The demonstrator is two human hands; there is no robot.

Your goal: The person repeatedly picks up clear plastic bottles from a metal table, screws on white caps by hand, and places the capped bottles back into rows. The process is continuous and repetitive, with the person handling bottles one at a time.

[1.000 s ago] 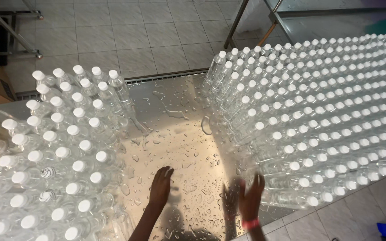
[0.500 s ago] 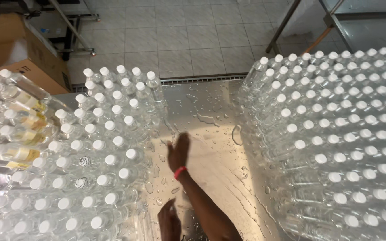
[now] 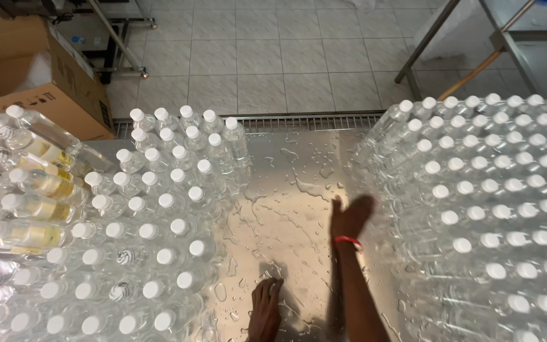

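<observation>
Both hands are empty: left hand [image 3: 265, 307] flat on the wet steel bench [image 3: 289, 190], right hand [image 3: 351, 217] spread near the right-edge bottles [image 3: 495, 209]. A slip could topple them.

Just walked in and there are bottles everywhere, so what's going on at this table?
A person stands at a wet steel table between two big groups of upright clear bottles with white caps. The left hand rests flat on the wet surface near the left group of bottles. The right hand, with a red band at the wrist, is open and reaches toward the right group of bottles. Neither hand holds anything. A cardboard box stands on the tiled floor beyond.
</observation>
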